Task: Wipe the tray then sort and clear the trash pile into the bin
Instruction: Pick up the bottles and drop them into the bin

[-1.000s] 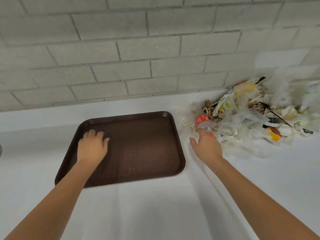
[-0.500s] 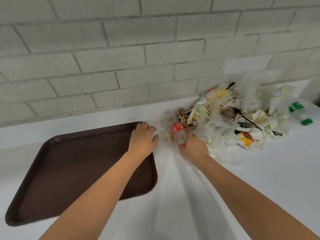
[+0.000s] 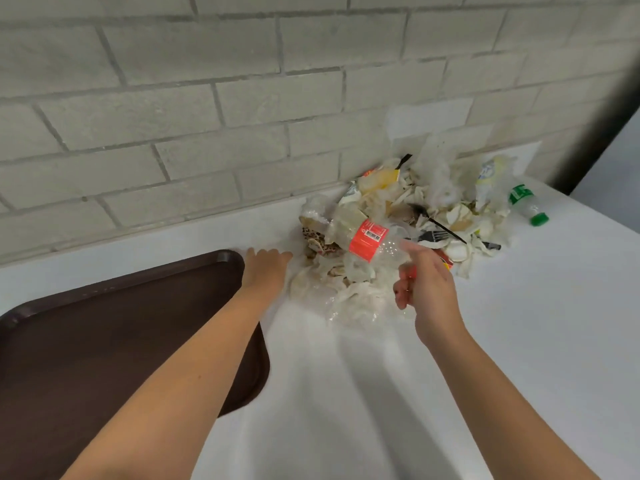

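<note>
Lifting clear bottle (image 3: 372,245), right hand (image 3: 427,284) grip closed on neck; left hand (image 3: 265,270) flat, open.

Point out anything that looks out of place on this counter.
A green-capped bottle lies on its side apart from the trash pile, at its right edge. A black fork juts from the heap. The right hand holds a red-labelled clear bottle tilted above the pile.
</note>
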A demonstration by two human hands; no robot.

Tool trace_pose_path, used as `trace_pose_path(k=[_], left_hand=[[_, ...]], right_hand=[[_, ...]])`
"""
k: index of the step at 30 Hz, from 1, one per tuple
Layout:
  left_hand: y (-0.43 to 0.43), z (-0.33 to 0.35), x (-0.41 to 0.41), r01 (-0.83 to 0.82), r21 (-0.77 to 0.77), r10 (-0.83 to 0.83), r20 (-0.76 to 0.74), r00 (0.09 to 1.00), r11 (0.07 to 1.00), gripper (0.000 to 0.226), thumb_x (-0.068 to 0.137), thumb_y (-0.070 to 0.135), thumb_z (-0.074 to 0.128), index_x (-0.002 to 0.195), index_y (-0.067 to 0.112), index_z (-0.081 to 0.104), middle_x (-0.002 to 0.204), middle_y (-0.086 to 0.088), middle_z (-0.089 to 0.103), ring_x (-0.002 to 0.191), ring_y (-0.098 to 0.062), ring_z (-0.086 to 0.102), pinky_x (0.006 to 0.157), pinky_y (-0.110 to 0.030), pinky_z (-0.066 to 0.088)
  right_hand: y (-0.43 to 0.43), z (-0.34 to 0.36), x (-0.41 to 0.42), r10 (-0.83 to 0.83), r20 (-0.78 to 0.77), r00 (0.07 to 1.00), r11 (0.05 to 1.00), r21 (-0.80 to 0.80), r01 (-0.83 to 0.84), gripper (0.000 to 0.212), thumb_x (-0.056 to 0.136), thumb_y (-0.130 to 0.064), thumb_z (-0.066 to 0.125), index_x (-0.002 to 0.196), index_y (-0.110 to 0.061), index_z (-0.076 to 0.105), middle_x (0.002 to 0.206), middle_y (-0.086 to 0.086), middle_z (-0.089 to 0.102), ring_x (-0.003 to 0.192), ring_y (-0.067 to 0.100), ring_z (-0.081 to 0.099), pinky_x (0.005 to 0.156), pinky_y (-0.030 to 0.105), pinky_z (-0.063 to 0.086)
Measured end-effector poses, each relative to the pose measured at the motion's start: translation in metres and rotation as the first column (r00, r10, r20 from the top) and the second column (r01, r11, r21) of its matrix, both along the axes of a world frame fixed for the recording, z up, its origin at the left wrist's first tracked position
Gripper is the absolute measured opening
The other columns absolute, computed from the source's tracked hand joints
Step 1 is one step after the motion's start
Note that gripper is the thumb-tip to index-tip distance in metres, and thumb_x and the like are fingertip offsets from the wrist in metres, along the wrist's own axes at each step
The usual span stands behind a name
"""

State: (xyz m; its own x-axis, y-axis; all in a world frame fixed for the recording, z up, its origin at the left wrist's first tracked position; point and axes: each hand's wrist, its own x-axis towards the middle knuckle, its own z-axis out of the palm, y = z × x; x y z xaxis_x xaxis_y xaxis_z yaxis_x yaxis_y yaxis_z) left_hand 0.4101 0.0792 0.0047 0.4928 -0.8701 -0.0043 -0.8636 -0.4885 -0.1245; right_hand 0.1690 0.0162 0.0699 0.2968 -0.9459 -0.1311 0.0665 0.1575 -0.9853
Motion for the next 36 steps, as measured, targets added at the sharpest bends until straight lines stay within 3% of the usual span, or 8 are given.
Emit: trace_pose_path(k=[3, 7, 12, 20, 25, 29, 32, 36], left_hand=[[-0.001, 0.012, -0.007, -0.014, -0.188, -0.002, -0.085, 0.996, 0.982, 0.057, 0.089, -0.001, 0.041, 0.14, 0.026, 0.041, 0.12, -0.01, 0.051, 0.108, -0.028, 0.052, 0.094, -0.038, 0.04], [0.002, 0.052, -0.04, -0.116, -0.493, -0.041, -0.296, 0.954, 0.862, 0.045, 0.092, 0.003, 0.037, 0.133, 0.017, 0.05, 0.115, -0.016, 0.047, 0.1, -0.033, 0.052, 0.085, -0.04, 0.045], [-0.003, 0.073, -0.098, -0.159, -0.603, -0.108, -0.381, 0.918, 0.782, 0.033, 0.093, 0.004, 0.034, 0.118, 0.005, 0.057, 0.107, -0.015, 0.045, 0.093, -0.031, 0.053, 0.076, -0.026, 0.036], [-0.046, 0.044, -0.198, -0.292, -0.534, -0.05, -0.535, 0.843, 0.794, 0.021, 0.097, 0.02, 0.044, 0.091, 0.003, 0.055, 0.103, -0.009, 0.041, 0.079, -0.022, 0.046, 0.074, -0.026, 0.033], [-0.08, 0.021, -0.262, -0.356, -0.556, -0.002, -0.54, 0.841, 0.751, 0.019, 0.096, 0.015, 0.045, 0.101, 0.006, 0.061, 0.101, -0.004, 0.044, 0.079, -0.019, 0.049, 0.077, -0.029, 0.041], [-0.109, 0.006, -0.294, -0.291, -0.52, 0.052, -0.425, 0.904, 0.803, 0.024, 0.09, 0.003, 0.047, 0.107, 0.009, 0.063, 0.107, -0.008, 0.049, 0.078, -0.017, 0.051, 0.068, -0.025, 0.04], [-0.128, 0.003, -0.308, -0.296, -0.435, 0.126, -0.378, 0.917, 0.85, 0.036, 0.088, -0.002, 0.045, 0.118, 0.01, 0.06, 0.112, -0.008, 0.048, 0.09, -0.024, 0.055, 0.072, -0.031, 0.047], [-0.159, 0.014, -0.318, -0.236, -0.235, 0.158, -0.307, 0.938, 0.943, 0.054, 0.089, 0.011, 0.049, 0.141, 0.023, 0.038, 0.139, -0.005, 0.037, 0.123, -0.025, 0.042, 0.099, -0.038, 0.037]], right_hand=[[-0.002, 0.001, -0.038, -0.141, 0.066, 0.988, 0.974, 0.19, 0.126, 0.01, 0.084, -0.023, 0.056, 0.085, -0.016, 0.062, 0.059, -0.002, 0.04, 0.042, 0.012, 0.033, 0.039, 0.022, 0.025], [-0.001, -0.012, -0.108, -0.269, 0.121, 0.956, 0.94, 0.25, 0.233, 0.017, 0.085, -0.024, 0.047, 0.07, -0.015, 0.051, 0.052, -0.004, 0.03, 0.041, 0.012, 0.022, 0.038, 0.02, 0.016], [-0.013, -0.035, -0.2, -0.383, 0.199, 0.902, 0.896, 0.318, 0.31, 0.024, 0.089, -0.026, 0.043, 0.067, -0.017, 0.047, 0.045, -0.008, 0.027, 0.036, 0.009, 0.02, 0.037, 0.02, 0.012], [-0.086, -0.048, -0.274, -0.346, 0.154, 0.926, 0.902, 0.328, 0.282, 0.024, 0.092, -0.029, 0.047, 0.072, -0.016, 0.051, 0.045, -0.007, 0.029, 0.037, 0.008, 0.025, 0.034, 0.018, 0.019], [-0.157, -0.048, -0.286, -0.181, 0.084, 0.98, 0.939, 0.311, 0.147, 0.023, 0.093, -0.031, 0.047, 0.08, -0.014, 0.057, 0.053, -0.003, 0.031, 0.042, 0.011, 0.026, 0.039, 0.023, 0.022], [-0.204, -0.045, -0.293, -0.095, 0.041, 0.995, 0.954, 0.288, 0.079, 0.023, 0.093, -0.032, 0.048, 0.086, -0.014, 0.06, 0.057, -0.001, 0.034, 0.045, 0.012, 0.03, 0.047, 0.026, 0.024], [-0.234, -0.042, -0.303, -0.075, 0.035, 0.997, 0.959, 0.276, 0.062, 0.024, 0.094, -0.033, 0.048, 0.091, -0.013, 0.062, 0.058, -0.001, 0.037, 0.046, 0.011, 0.032, 0.047, 0.025, 0.026], [-0.27, -0.036, -0.31, -0.096, 0.038, 0.995, 0.962, 0.262, 0.083, 0.025, 0.095, -0.032, 0.049, 0.092, -0.012, 0.062, 0.061, 0.0, 0.039, 0.051, 0.013, 0.034, 0.049, 0.027, 0.028]])
